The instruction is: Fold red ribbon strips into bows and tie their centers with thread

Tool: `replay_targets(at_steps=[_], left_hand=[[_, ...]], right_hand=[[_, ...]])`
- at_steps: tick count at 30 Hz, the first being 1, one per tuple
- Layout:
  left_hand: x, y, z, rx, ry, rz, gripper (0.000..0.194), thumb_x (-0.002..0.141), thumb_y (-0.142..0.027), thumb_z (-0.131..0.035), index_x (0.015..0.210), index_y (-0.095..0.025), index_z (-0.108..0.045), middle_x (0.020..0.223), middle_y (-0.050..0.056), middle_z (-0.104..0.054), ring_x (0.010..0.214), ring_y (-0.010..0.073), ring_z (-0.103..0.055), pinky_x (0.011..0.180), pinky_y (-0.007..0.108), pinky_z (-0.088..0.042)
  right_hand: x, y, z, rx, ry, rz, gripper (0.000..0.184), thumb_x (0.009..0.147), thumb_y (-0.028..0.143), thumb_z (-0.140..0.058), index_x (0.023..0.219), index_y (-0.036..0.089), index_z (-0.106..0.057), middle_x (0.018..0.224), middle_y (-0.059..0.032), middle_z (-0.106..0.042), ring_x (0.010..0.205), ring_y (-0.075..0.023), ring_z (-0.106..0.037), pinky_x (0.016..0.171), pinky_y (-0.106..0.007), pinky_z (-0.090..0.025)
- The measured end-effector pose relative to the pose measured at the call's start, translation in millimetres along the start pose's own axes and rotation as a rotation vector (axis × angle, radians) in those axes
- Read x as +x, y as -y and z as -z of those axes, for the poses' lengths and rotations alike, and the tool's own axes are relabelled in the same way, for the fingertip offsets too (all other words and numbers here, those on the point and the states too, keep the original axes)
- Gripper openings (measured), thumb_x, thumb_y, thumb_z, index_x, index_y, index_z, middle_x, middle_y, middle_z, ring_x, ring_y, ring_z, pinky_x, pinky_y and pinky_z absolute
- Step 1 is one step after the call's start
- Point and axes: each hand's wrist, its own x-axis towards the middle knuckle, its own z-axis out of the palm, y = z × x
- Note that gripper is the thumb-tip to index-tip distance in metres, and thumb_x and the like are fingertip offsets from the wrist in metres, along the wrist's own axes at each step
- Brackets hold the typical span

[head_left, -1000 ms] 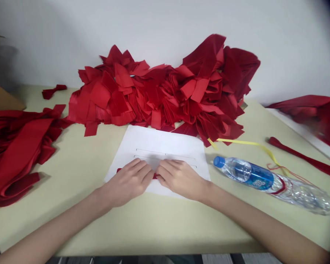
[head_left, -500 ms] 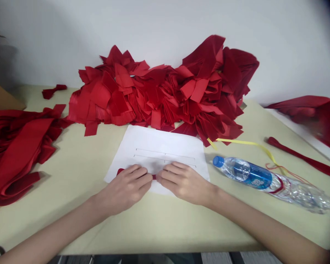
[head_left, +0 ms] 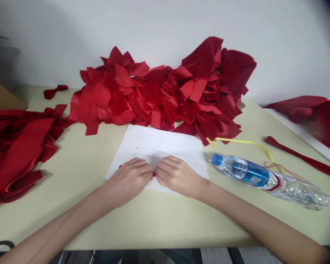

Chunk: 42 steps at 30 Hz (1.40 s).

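Observation:
My left hand (head_left: 129, 179) and my right hand (head_left: 176, 176) lie side by side on a white sheet of paper (head_left: 159, 143) marked with thin ruled lines. Both hands press down with fingers curled on a red ribbon strip (head_left: 154, 174), which shows only as a sliver between the fingertips and at the left hand's outer edge. The rest of the strip is hidden under the hands.
A big heap of cut red ribbon pieces (head_left: 165, 91) lies behind the paper against the wall. Long red ribbon (head_left: 16, 150) is piled at the left. A plastic water bottle (head_left: 264, 179) lies on its side at right, near a yellow strip (head_left: 244, 143) and more red ribbon (head_left: 305, 157).
Both hands stay on the strip; the fingers have shifted slightly, covering more of its left end. The camera view drifted a little.

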Motion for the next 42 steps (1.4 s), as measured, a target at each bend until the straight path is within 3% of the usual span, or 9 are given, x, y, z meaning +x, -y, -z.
replay_targets(at_steps=[7, 13, 21, 26, 35, 42], left_hand=[[2.1, 3.5, -3.0, 0.029, -0.003, -0.019, 0.026, 0.087, -0.011, -0.04, 0.07, -0.014, -0.059, 0.071, 0.005, -0.058, 0.071, 0.0185, -0.052, 0.068, 0.034, -0.042], [6.9, 9.8, -5.9, -0.104, -0.009, 0.063, 0.026, 0.087, -0.014, -0.039, 0.07, -0.015, -0.058, 0.071, 0.003, -0.06, 0.07, 0.0161, -0.054, 0.073, 0.033, -0.043], [15.1, 15.2, 2.1, -0.299, 0.07, 0.179, 0.021, 0.082, -0.012, -0.044, 0.068, -0.016, -0.058, 0.069, 0.002, -0.06, 0.069, 0.0154, -0.055, 0.066, 0.029, -0.043], [17.5, 17.2, 7.9, -0.409, 0.091, 0.233, 0.02, 0.081, -0.012, -0.045, 0.069, -0.016, -0.061, 0.066, 0.0, -0.06, 0.064, 0.0131, -0.055, 0.059, 0.025, -0.041], [12.9, 16.6, 7.2, -0.43, 0.04, 0.154, 0.023, 0.088, -0.017, -0.044, 0.073, -0.017, -0.062, 0.078, 0.001, -0.064, 0.074, 0.0142, -0.057, 0.068, 0.028, -0.043], [14.5, 8.3, 5.2, -0.223, 0.054, 0.194, 0.019, 0.085, -0.022, -0.048, 0.071, -0.016, -0.059, 0.072, 0.001, -0.062, 0.071, 0.0167, -0.056, 0.072, 0.033, -0.042]], right_hand=[[-2.4, -8.7, 9.3, 0.304, 0.076, -0.123, 0.024, 0.089, 0.033, -0.045, 0.09, 0.016, -0.062, 0.084, -0.0044, -0.06, 0.08, -0.015, -0.053, 0.078, -0.031, -0.041], [0.0, -12.0, 6.5, 0.265, 0.073, -0.101, 0.03, 0.087, 0.041, -0.046, 0.086, 0.016, -0.062, 0.083, -0.005, -0.06, 0.08, -0.0149, -0.053, 0.079, -0.031, -0.041], [3.5, -12.8, 3.9, 0.081, 0.047, -0.012, 0.032, 0.09, 0.038, -0.043, 0.084, 0.013, -0.062, 0.077, -0.0058, -0.061, 0.075, -0.016, -0.051, 0.073, -0.03, -0.04], [2.6, -9.7, -1.0, -0.03, -0.001, 0.031, 0.029, 0.092, 0.025, -0.038, 0.077, 0.013, -0.06, 0.069, -0.0052, -0.059, 0.069, -0.0158, -0.05, 0.067, -0.03, -0.037], [2.6, -3.6, -4.2, 0.389, -0.072, -0.25, 0.015, 0.085, 0.02, -0.05, 0.074, 0.016, -0.061, 0.072, -0.0019, -0.06, 0.071, -0.0133, -0.052, 0.074, -0.028, -0.041], [4.8, -3.9, -2.9, 0.42, -0.043, -0.266, 0.017, 0.085, 0.018, -0.049, 0.071, 0.015, -0.059, 0.071, -0.0023, -0.059, 0.072, -0.0136, -0.05, 0.073, -0.029, -0.041]])
